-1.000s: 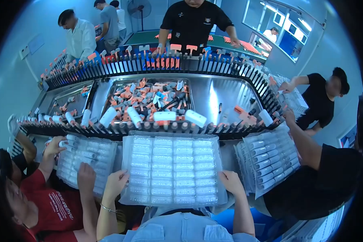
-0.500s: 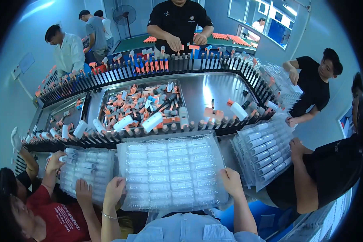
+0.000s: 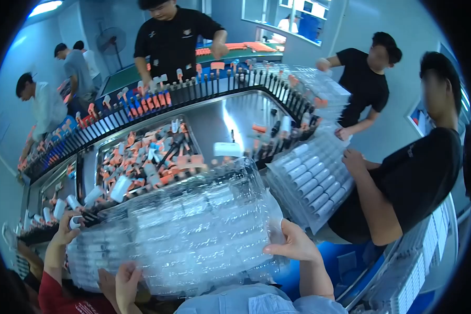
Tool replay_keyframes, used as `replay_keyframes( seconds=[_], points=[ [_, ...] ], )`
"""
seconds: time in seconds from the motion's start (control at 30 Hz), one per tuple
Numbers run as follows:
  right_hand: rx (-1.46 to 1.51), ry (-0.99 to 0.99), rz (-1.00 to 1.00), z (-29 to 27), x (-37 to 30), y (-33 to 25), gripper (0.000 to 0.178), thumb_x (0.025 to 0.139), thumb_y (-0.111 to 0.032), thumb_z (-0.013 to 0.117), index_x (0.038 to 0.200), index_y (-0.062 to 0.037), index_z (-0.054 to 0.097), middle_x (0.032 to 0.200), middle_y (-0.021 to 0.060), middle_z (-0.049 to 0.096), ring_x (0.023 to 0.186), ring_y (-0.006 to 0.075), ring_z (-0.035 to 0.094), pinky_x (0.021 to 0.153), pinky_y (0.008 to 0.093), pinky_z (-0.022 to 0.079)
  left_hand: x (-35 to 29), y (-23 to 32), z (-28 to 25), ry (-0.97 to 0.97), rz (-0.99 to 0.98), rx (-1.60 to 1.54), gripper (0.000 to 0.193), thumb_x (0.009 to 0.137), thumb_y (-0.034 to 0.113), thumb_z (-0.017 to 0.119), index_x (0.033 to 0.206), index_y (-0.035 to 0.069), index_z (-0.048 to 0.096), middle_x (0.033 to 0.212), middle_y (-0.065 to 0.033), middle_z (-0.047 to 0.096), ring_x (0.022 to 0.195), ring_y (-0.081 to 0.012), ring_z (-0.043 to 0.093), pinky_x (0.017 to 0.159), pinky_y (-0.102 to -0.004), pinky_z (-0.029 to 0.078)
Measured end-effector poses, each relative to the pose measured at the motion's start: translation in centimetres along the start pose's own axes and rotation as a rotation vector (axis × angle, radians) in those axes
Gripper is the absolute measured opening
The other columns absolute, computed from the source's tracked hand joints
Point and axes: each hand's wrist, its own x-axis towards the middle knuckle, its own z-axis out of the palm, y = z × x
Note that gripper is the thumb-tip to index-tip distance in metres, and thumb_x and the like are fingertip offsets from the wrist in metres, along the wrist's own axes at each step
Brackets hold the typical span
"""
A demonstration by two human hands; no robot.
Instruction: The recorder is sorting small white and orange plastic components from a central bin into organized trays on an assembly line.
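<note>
Both hands, left hand (image 3: 126, 280) and right hand (image 3: 293, 243), fingers clamped on opposite edges of clear blister tray (image 3: 193, 225), keeping it level, lifted over counter (image 3: 214, 125).

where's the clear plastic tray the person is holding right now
In the head view the clear plastic tray is low and centre, lifted and tilted between the left hand and right hand, in front of the steel bin of orange-capped tubes.

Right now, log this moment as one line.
left hand: grips clear tray | right hand: grips clear tray, lifted, tilted | behind: steel bin of orange-capped tubes
</note>
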Motion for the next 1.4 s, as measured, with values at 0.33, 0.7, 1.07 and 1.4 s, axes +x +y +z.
replay_keyframes(
  seconds=[0.33, 0.7, 1.07, 1.4],
  points=[
    [-0.376, 0.255, -0.798, -4.6, -6.6, -10.5, 0.059, 0.057, -0.025, 0.083, 0.100, 0.0067, 0.059, 0.092, 0.0144, 0.061, 0.081, 0.0229, 0.061, 0.071, 0.0272, 0.045, 9.3, -3.9, 0.6, -0.010, 0.353, -0.537, 0.035, 0.093, 0.033, 0.041, 0.106, 0.002, 0.051, 0.095, -0.0072, 0.056, 0.082, -0.0161, 0.054, 0.073, -0.0295, 0.046],
    [-0.483, 1.046, -0.881, -12.8, -28.5, -8.0, 0.063, 0.052, -0.034, 0.085, 0.096, 0.0027, 0.061, 0.095, 0.0115, 0.062, 0.087, 0.0228, 0.059, 0.075, 0.0310, 0.045, 6.1, 7.5, 12.7, -0.255, 0.612, 0.751, 0.028, 0.084, 0.019, 0.061, 0.103, -0.003, 0.059, 0.100, -0.0159, 0.059, 0.095, -0.0269, 0.055, 0.084, -0.0340, 0.042],
    [-0.015, 2.294, -0.726, -13.5, -60.4, 5.2, 0.050, 0.078, -0.036, 0.065, 0.118, -0.0089, 0.050, 0.092, 0.0020, 0.056, 0.073, 0.0112, 0.052, 0.059, 0.0252, 0.039, 13.0, 3.3, 13.2, -0.398, 0.957, 1.055, 0.030, 0.080, 0.016, 0.060, 0.103, -0.002, 0.059, 0.100, -0.0220, 0.056, 0.096, -0.0381, 0.049, 0.086, -0.0440, 0.038],
    [-0.056, 2.635, -0.255, -16.7, -61.4, 6.0, 0.043, 0.077, -0.035, 0.066, 0.051, -0.0143, 0.039, 0.049, 0.0029, 0.041, 0.042, 0.0182, 0.039, 0.040, 0.0333, 0.033, 13.6, 1.0, 14.1, -0.092, 0.837, 0.893, 0.041, 0.063, 0.008, 0.068, 0.101, 0.001, 0.055, 0.106, -0.0181, 0.051, 0.103, -0.0338, 0.046, 0.090, -0.0434, 0.036]
  ],
)
